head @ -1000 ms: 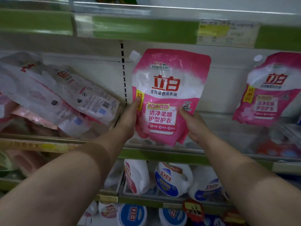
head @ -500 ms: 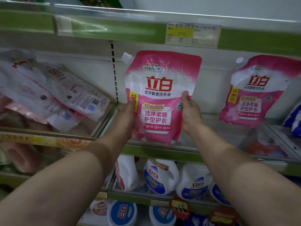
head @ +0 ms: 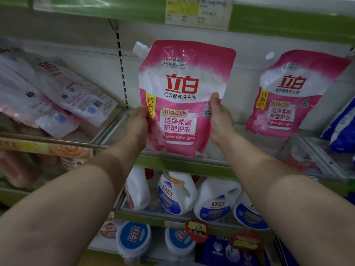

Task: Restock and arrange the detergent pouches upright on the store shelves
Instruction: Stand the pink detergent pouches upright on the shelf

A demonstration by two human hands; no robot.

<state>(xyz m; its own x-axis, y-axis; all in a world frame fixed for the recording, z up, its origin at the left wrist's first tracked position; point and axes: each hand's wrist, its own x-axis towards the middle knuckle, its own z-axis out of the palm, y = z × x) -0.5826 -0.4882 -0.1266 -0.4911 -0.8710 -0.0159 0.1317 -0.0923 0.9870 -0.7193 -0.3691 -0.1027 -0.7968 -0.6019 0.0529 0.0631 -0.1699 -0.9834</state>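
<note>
A pink and white detergent pouch [head: 184,89] with a white spout at its top left stands upright at the middle of the shelf [head: 184,166]. My left hand [head: 137,125] grips its lower left edge and my right hand [head: 221,121] grips its right edge, thumb on the front. A second matching pouch [head: 290,93] leans upright against the back wall to the right. On the left bay, several pink pouches [head: 57,93] lie slumped with their backs showing.
A clear divider [head: 107,127] separates the left bay from the middle one. Blue pouches [head: 342,127] sit at the far right. White detergent jugs [head: 176,192] fill the shelf below. The shelf above carries a price label [head: 197,12].
My right hand slid higher up the pouch's right edge. The pouch now stands straighter, and the view has shifted closer.
</note>
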